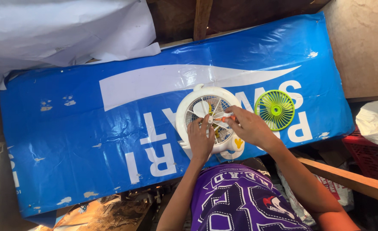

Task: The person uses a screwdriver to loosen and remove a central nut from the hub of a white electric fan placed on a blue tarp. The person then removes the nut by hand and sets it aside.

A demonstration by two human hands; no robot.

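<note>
Under both hands, a small white fan (208, 117) lies flat on the bench (69, 141), which is covered by a blue printed plastic sheet (112, 128). Left hand (200, 139) rests on the lower rim of the fan, fingers (197, 125) curled loosely over the wire guard and pressing down, not pinching anything that can be seen. Right hand (250, 126) comes in from the right side, fingers (234, 112) closed around a thin tool with an orange handle (227, 118); its tip sits at the fan's hub, just beside the left fingertips. Exact kind of tool cannot be told. Yellow parts show through the guard below the fingers, and a small yellow shape sits on the fan's base near the right wrist.

Well to the right of the right fingers, apart from the fan, a round green grille (275, 109) lies flat on the blue sheet. Beyond the fingers, at the far left, crumpled white sheeting (60, 30) overlaps the bench edge. Purple printed shirt (240, 201) fills the near edge.
</note>
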